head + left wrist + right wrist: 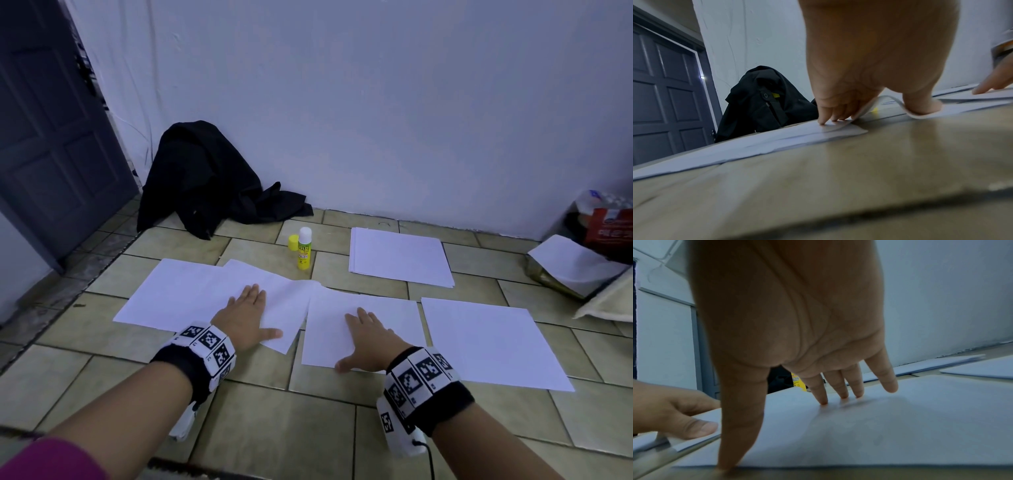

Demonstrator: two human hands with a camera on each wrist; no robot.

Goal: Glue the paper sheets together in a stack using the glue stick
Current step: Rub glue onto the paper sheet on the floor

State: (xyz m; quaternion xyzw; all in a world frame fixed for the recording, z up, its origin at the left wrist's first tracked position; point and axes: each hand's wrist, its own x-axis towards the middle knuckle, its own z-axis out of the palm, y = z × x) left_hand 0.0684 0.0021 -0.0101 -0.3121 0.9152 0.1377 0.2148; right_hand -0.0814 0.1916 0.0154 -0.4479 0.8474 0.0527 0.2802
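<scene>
Several white sheets lie on the tiled floor. My left hand [251,308] rests flat with straight fingers on a skewed sheet [284,308] that overlaps the left sheet [161,294]. In the left wrist view its fingertips [828,120] and thumb press this sheet, which bows up between them. My right hand [366,337] lies flat on the middle sheet [394,322], fingers [823,395] spread and thumb at the near edge. The glue stick [304,251] stands uncapped behind the sheets, its yellow cap [293,242] beside it. Neither hand grips anything.
A neat paper stack [399,255] lies at the back right, and a single sheet [489,342] lies to the right of my right hand. A black garment [212,178] is heaped against the wall near a dark door [51,137]. Bags and packets [599,226] crowd the right edge.
</scene>
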